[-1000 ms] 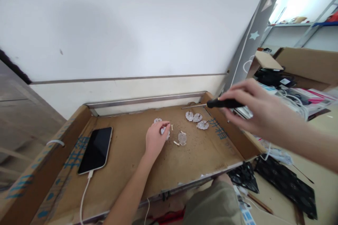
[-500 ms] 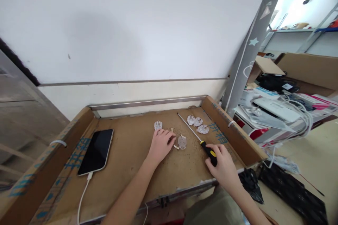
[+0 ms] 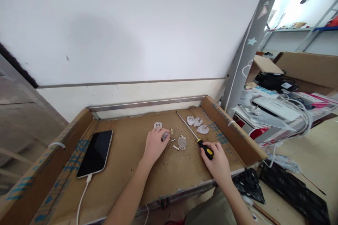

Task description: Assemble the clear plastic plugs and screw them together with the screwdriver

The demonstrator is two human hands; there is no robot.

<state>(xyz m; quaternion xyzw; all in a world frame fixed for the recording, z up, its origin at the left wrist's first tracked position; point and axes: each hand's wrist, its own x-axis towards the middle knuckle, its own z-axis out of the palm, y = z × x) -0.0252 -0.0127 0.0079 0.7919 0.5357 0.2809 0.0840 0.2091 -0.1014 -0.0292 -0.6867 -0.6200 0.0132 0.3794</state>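
My left hand [image 3: 155, 143] is closed on a small clear plastic plug part [image 3: 165, 135], gripped between thumb and fingers. Just beyond those fingers stands a clear plug piece with metal pins [image 3: 157, 125]. Small cream-coloured bits [image 3: 171, 131] lie to the right of this hand, near a round transparent plug cover [image 3: 182, 142]. My right hand [image 3: 218, 160] wraps the black and yellow handle of a screwdriver [image 3: 195, 136], whose long shaft points away to the upper left. Past the shaft sit several more clear plug pieces [image 3: 198, 122].
The work surface is a cardboard-lined tray [image 3: 124, 147] with raised cardboard sides [image 3: 224, 123]. A phone [image 3: 95, 153] on a white charging cable [image 3: 83, 197] lies at left. Dark specks dot the cardboard. Boxes and cables [image 3: 282, 105] are piled at right, beside a grey post [image 3: 244, 49].
My left hand has shifted slightly left, and the clear plug part now shows in its fingers. More small bits are uncovered. My right hand has moved a little left with the screwdriver's handle.
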